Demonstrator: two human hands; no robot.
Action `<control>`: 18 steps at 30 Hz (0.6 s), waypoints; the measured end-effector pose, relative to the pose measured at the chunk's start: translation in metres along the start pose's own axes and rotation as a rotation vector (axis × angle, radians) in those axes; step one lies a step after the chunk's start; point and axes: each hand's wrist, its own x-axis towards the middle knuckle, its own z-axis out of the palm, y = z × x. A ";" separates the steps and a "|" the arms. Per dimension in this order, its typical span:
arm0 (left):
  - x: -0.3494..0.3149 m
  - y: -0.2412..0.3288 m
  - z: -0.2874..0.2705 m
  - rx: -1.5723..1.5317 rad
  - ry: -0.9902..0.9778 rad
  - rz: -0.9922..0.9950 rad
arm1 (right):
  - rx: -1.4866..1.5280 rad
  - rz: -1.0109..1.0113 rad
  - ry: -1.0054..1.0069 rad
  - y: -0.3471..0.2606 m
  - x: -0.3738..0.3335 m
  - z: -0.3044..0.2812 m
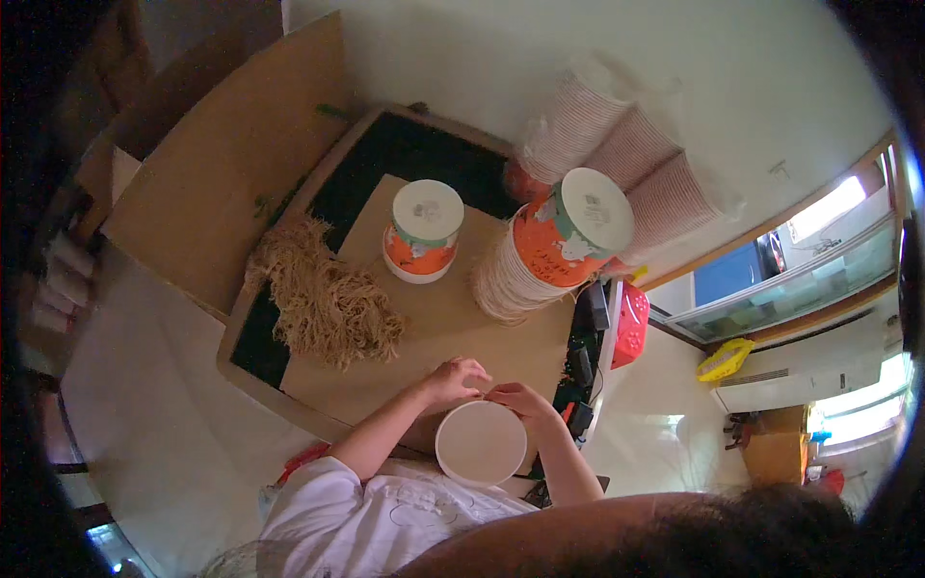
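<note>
Brown cardboard [438, 332] covers much of the dark green table [371, 154], between a tall panel [241, 159] at left and a pale wall [434, 58]. Twine [323, 299] lies across its left edge; a small tub [421, 252] and a stack [549, 246] stand beyond. The white tub [481, 443] is at the torso. The left hand [453, 380] curves loosely near it, the right hand [520, 399] at its far rim; whether either grips anything, I cannot tell.

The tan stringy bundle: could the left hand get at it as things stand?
Probably yes: between the left hand and the near end of the tan stringy bundle only flat brown cardboard shows; the orange tub stands farther back.
</note>
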 end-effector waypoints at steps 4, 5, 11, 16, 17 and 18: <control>-0.001 0.006 0.006 -0.091 -0.168 -0.164 | 0.070 0.000 0.017 0.009 -0.002 -0.009; -0.004 0.003 0.008 -0.089 -0.167 -0.166 | -0.057 -0.170 0.005 0.019 0.005 -0.014; -0.013 -0.005 0.019 -0.018 -0.060 -0.217 | 0.069 0.054 0.103 0.017 0.005 -0.010; -0.008 0.000 0.021 0.027 -0.010 -0.202 | 0.155 0.044 0.069 0.013 0.000 -0.007; -0.007 0.003 0.020 0.026 -0.017 -0.198 | 0.179 0.024 0.066 0.015 0.000 -0.007; -0.004 0.005 0.020 0.060 -0.005 -0.204 | 0.204 0.005 0.064 0.016 0.000 -0.007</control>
